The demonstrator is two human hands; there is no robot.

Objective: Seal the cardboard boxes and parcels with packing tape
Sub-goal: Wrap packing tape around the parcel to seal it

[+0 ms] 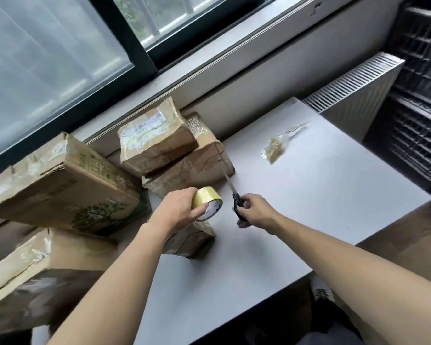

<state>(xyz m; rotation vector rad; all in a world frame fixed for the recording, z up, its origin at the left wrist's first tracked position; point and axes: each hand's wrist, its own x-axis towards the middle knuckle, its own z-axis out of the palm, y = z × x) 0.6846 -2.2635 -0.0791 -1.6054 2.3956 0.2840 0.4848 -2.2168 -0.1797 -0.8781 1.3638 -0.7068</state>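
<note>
left fingers [200, 210] clench the tape [207, 198], right fingers [249, 202] grasp the scissors [237, 202]. i judge the tape light and stiff; hold its rim.

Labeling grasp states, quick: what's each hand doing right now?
Left hand: grips the tape roll.
Right hand: holds the scissors.
</note>
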